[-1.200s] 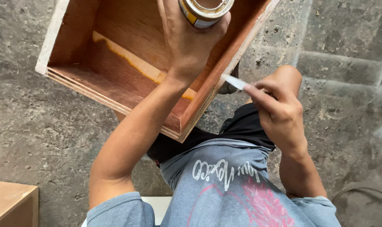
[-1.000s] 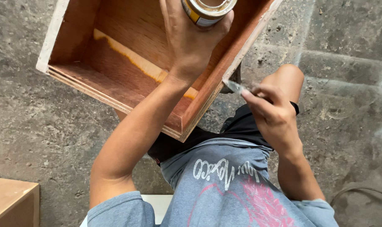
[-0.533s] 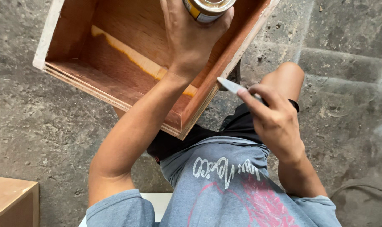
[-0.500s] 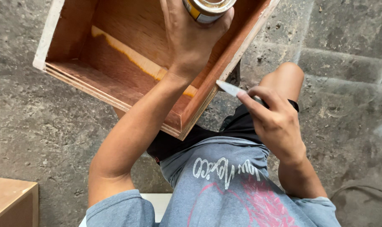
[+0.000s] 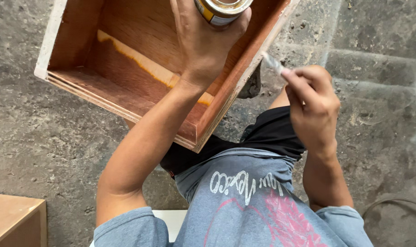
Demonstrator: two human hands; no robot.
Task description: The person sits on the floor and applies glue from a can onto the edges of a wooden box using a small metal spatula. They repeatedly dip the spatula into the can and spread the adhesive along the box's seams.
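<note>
Left hand (image 5: 203, 43) reaches over an open wooden box (image 5: 125, 68), fingers wrapped closed around a small round tin (image 5: 221, 9) with a yellow-and-white side; the tin sits at the top edge of view, above the box's interior, only partly visible. The box rests tilted across the person's lap, opening facing up, inner floor reddish-brown with 1 pale strip running across it. Right hand (image 5: 311, 103) is off the box's right rim, just beside it, fingers pinched shut on a thin pale brush handle (image 5: 274, 64); its tip is blurred and points toward the rim. Rough grey concrete floor (image 5: 43, 146) lies underneath. A light wooden block (image 5: 13, 222) sits at the lower left corner, well apart from both hands.
</note>
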